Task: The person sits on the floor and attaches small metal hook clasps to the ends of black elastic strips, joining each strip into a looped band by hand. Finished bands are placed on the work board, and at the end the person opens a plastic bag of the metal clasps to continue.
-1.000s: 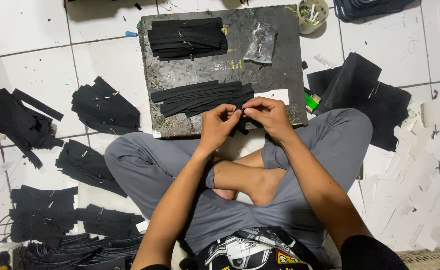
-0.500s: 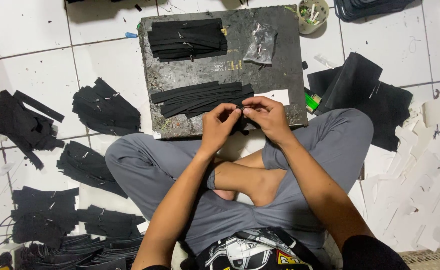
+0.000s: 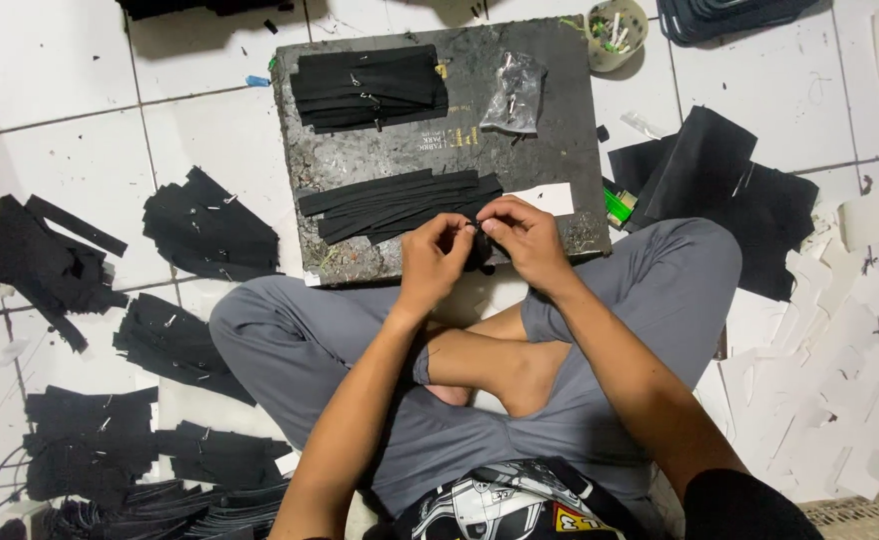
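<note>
We are sitting cross-legged on a white tiled floor (image 3: 70,160), working at a dark, rough-surfaced rectangular board (image 3: 560,130) flecked with scuffs. We are pinching a small black piece (image 3: 479,238) between both hands at the board's near edge: the left hand (image 3: 435,262) is curling its fingers closed around one side, the right hand (image 3: 523,238) is closing thumb and fingertips on the other. What exactly the piece is, we cannot tell; it is mostly hidden by the fingers. Just beyond our hands a fan of long, flat black strips (image 3: 395,203) is lying across the board, touching a white paper slip (image 3: 547,198). A neater stack of black strips (image 3: 365,88) is sitting at the board's far side, beside a crumpled clear plastic bag (image 3: 515,95). Matte black fabric bundles (image 3: 210,228) are lying scattered over the tiles to our left, some pinned with small metal clips. Black sheets (image 3: 720,190) and white paper offcuts (image 3: 840,370) are spreading out to our right. A small round cup (image 3: 617,22) is standing past the board's far corner.
</note>
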